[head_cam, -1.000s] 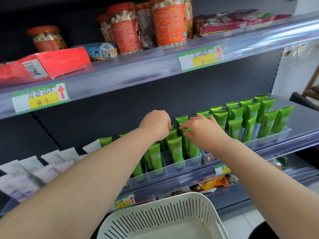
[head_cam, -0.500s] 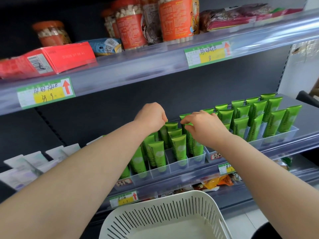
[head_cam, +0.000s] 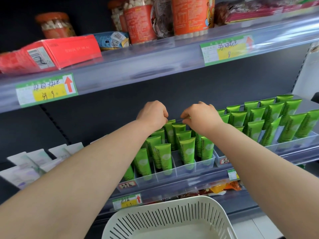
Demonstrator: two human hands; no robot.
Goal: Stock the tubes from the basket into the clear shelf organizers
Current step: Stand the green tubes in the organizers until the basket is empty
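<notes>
Green tubes [head_cam: 187, 150] stand upright in rows inside a clear organizer [head_cam: 188, 167] on the middle shelf. My left hand [head_cam: 151, 114] reaches to the back row, its fingers pinched on the top of a green tube [head_cam: 170, 128]. My right hand [head_cam: 202, 116] is just to its right, thumb and fingers pinched at the crimped top of another back-row tube, mostly hidden by the hand. A second clear organizer [head_cam: 293, 144] to the right holds more green tubes [head_cam: 274, 118]. The white slotted basket [head_cam: 165, 219] sits below my arms; the visible inside shows no tubes.
White tubes [head_cam: 34, 161] lie on the shelf to the left. The upper shelf edge [head_cam: 155, 61] hangs over my hands and carries a red box [head_cam: 69, 50] and orange-labelled jars [head_cam: 139, 21]. Snack packets [head_cam: 224, 186] fill the shelf underneath.
Both hands have shifted slightly further back and closer together over the back row of tubes. The view has tilted, so the shelf sits higher in frame.
</notes>
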